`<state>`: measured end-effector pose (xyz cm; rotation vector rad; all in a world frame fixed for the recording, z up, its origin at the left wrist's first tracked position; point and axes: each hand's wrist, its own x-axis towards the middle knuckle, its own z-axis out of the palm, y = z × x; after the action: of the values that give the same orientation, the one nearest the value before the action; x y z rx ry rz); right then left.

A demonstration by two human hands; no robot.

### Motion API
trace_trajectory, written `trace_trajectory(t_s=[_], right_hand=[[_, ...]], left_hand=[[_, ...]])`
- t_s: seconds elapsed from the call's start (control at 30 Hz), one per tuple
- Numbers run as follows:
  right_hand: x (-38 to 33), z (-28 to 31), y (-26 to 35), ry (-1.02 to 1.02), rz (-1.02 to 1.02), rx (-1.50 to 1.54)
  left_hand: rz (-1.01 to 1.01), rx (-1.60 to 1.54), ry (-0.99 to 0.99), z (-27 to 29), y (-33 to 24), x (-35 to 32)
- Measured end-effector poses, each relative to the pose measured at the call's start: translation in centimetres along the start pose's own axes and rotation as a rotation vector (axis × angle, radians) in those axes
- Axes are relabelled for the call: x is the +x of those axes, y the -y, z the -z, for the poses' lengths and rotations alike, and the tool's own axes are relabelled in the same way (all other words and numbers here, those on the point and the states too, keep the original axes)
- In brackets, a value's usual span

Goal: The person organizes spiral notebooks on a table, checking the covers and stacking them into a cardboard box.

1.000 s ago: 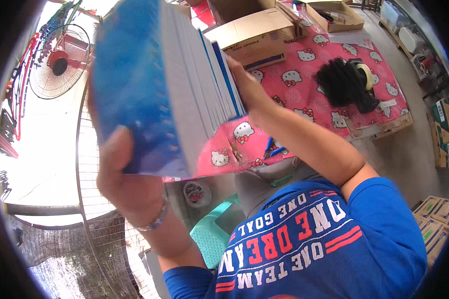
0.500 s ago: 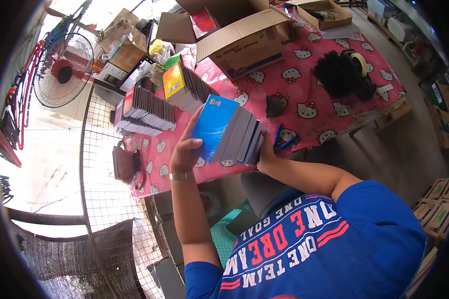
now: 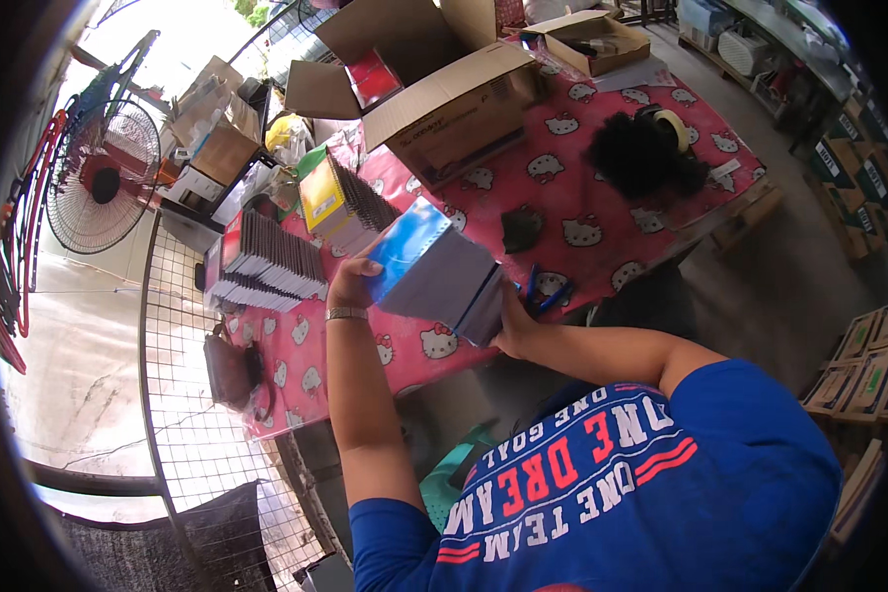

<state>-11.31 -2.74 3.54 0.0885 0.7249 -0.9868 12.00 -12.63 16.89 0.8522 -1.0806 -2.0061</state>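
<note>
At frame centre, blue-covered notebook stack (image 3: 438, 276): apparently the steadying step;
Left hand (image 3: 351, 282), right hand (image 3: 511, 324): gripping opposite sides;
Grip: even pressure likely needed next

Blue shirt (image 3: 612, 493) bears 3 lines of lettering, white & red, w/ red stripes. Cardboard box (image 3: 459, 133) on desk (image 3: 602, 128) has dark print on its side, partly blurred. Dk green cartons (image 3: 847, 170) at far R carry white lettering.
</note>
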Motion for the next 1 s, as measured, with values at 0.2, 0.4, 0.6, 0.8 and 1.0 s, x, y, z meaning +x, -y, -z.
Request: trace_trajectory(t_s=[0.2,0.4,0.6,0.8,1.0], right_hand=[[-0.1,4.2,2.0,0.592,0.412,-2.116],[-0.7,10.2,10.6,0.675,1.124,-2.369],[-1.6,11.4,18.2,0.432,1.187,-2.411],[-2.7,7.6,21.1,-0.014,0.970,-2.536],[6.3,5.0,28.3,-0.506,1.020,-1.997]], left_hand=[[-0.038,0.214,-0.146,-3.4,-0.1,-2.1],[0.184,0.334,-0.109,-6.5,-2.4,-2.8],[0.119,0.504,-0.189,-8.4,-3.3,-4.2],[-0.391,1.601,-0.455,-16.5,-1.8,-5.4],[-0.551,2.029,-0.680,-22.1,3.0,-3.7]])
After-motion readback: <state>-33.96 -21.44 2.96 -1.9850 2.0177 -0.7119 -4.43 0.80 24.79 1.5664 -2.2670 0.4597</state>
